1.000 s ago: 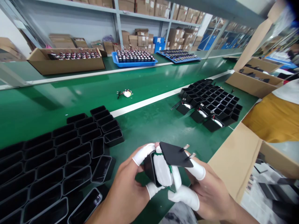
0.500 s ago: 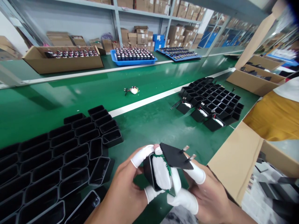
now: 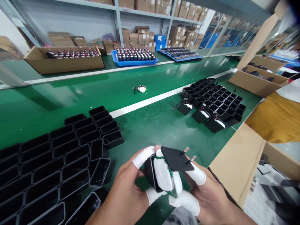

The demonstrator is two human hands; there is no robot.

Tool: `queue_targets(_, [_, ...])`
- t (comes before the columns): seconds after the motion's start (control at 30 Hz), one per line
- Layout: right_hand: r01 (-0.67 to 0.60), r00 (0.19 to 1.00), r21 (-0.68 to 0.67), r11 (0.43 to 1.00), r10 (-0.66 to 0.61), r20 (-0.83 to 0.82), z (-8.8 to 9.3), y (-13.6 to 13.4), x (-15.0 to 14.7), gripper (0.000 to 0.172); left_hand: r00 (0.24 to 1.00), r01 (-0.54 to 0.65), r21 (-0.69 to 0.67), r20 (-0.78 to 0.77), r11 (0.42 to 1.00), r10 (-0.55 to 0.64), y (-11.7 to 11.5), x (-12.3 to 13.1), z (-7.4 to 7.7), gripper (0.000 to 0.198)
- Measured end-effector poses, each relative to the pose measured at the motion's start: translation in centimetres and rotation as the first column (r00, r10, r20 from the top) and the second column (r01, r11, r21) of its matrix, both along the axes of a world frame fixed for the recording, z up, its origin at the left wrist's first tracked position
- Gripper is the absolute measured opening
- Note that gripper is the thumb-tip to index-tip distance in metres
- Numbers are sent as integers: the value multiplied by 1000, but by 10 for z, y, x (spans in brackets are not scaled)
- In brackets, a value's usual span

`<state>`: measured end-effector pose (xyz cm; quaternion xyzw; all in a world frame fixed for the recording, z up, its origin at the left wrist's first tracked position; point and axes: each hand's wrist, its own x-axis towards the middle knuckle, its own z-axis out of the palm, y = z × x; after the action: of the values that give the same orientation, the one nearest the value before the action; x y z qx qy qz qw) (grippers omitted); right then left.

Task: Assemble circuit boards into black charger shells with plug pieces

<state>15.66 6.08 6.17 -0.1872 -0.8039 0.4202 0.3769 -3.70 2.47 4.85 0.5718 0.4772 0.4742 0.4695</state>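
Observation:
My left hand [image 3: 127, 179], white covers on its fingertips, is closed around a small black plastic case [image 3: 150, 173] with its open end facing right. My right hand [image 3: 199, 190], also with white finger covers, grips a green circuit board [image 3: 174, 189] coated with a white pad [image 3: 162, 175]. The board lies at the case's mouth, apparently partly inside; how deep is hidden. A black cover plate [image 3: 174, 158] with two metal prongs sits tilted above the board, against my right fingers.
Rows of black cases [image 3: 53, 156] stand at left. More cases [image 3: 215, 97] stand at right, several with boards. A small wired assembly [image 3: 142, 89] lies on the green belt [image 3: 105, 89]. An open carton [image 3: 236, 162] is at right, near a person in yellow [image 3: 276, 115].
The small wired assembly has shifted right along the green belt. My hands and the parts in them have hardly moved.

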Motion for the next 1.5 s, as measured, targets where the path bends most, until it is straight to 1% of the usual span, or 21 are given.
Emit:
queue_targets(0.1, [32, 998, -47, 998, -29, 51, -5, -3, 5, 78, 1000, 14, -14, 2, 1000, -14, 0, 1, 0, 67])
queue_targets(0.23, [54, 994, -2, 999, -54, 98, -8, -6, 8, 80, 999, 19, -43, -33, 999, -21, 1, -1, 0, 66])
queue_targets(0.4, [48, 994, -4, 999, -47, 98, -3, -4, 3, 79, 999, 34, -16, -25, 999, -34, 1, 0, -1, 67])
queue_targets(0.5, [69, 995, -22, 997, -68, 69, -1, -5, -1, 79, 997, -55, -11, -49, 998, 55, -1, 1, 0, 68])
queue_targets(0.57, [70, 997, -60, 996, -67, 40, -1, -5, -2, 76, 995, -87, -12, -45, 996, 86, -3, 2, 0, 68])
queue_targets(0.7, [38, 998, -74, 997, -35, 46, -1, -5, 0, 73, 999, -21, -9, -27, 1000, 21, -2, 1, -2, 73])
queue_targets(0.77, [64, 995, -48, 997, -60, 77, 0, -6, 0, 74, 1000, -15, 24, -11, 1000, 15, -1, 2, -3, 73])
queue_targets(0.87, [88, 989, -3, 996, -87, 119, 2, -8, 1, 76, 999, -43, 76, -1, 996, 43, 1, 3, -4, 68])
queue_targets(1.03, [121, 967, 84, 989, -137, 215, 7, -11, 3, 83, 990, -103, 134, -80, 986, 114, 1, 2, 0, 68])
queue_targets(1.1, [130, 958, 104, 986, -152, 244, 10, -11, 4, 80, 991, -87, 130, -89, 988, 100, 0, 0, 2, 67])
queue_targets(1.2, [141, 948, 134, 981, -173, 269, 13, -13, 6, 72, 995, -58, 89, -77, 994, 65, -1, -1, 3, 68])
queue_targets(1.33, [167, 920, 289, 943, -254, 298, 17, -15, 6, 77, 994, -55, 104, -90, 993, 65, -1, 0, 4, 67])
queue_targets(1.37, [163, 922, 289, 943, -250, 295, 18, -14, 6, 78, 995, -50, 110, -83, 993, 59, -1, 1, 4, 66])
queue_targets(1.4, [154, 929, 254, 955, -227, 291, 19, -13, 6, 76, 996, -50, 110, -71, 993, 58, 0, 2, 5, 65])
queue_targets(1.5, [117, 962, 47, 992, -125, 242, 20, -9, 7, 67, 997, -71, 75, -28, 995, 73, 1, 5, 5, 65])
